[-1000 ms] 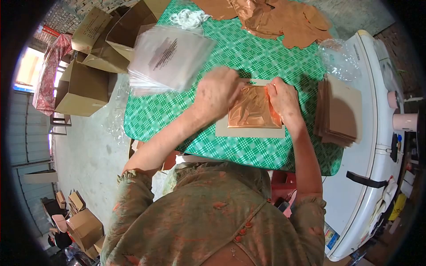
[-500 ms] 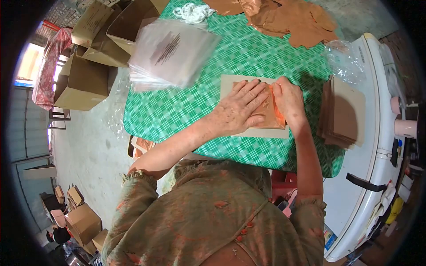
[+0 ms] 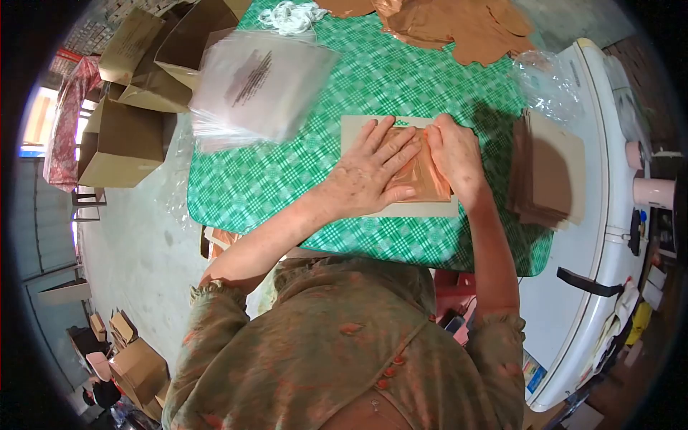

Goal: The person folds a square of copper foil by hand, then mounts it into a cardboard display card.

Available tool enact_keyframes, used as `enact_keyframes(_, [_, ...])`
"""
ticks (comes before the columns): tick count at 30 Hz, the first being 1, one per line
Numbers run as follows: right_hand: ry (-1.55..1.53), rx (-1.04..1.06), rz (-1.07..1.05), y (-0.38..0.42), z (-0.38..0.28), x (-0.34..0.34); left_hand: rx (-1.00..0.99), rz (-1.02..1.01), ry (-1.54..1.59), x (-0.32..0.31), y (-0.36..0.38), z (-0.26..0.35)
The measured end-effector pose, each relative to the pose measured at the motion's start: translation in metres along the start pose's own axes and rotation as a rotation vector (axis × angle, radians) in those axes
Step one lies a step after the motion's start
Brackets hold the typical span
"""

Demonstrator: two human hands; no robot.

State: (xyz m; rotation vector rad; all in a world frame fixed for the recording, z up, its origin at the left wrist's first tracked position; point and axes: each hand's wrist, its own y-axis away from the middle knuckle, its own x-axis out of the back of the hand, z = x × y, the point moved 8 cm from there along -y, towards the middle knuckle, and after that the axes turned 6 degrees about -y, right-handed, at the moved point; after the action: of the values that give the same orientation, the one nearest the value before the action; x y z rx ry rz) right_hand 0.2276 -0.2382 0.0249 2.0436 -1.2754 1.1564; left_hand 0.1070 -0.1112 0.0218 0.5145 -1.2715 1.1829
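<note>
Near the front of the green-checked worktop [image 3: 401, 236], the copper-coloured film [image 3: 430, 183] lies on a pale card [image 3: 351, 129]; your left hand [image 3: 362, 178] presses it flat, grip spread wide, while your right hand [image 3: 460, 161] keeps a narrow grip, closed on the film's right edge. An uneven pull could crease or tear the film; lighter left pressure might let the card skew. Left of the worktop, open cartons [image 3: 118, 168] conceal any contents in shadow.

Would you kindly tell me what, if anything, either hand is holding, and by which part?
The right hand seems to grip the shiny copper-coloured rectangular film by its right edge; the left hand lies flat on it, gripping nothing.
</note>
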Motion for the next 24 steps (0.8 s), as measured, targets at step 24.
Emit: enact_keyframes(24, [0.226,0.349,-0.033,0.07,-0.021,-0.015,-0.024,-0.035,-0.121,-0.005,-0.001,0.004])
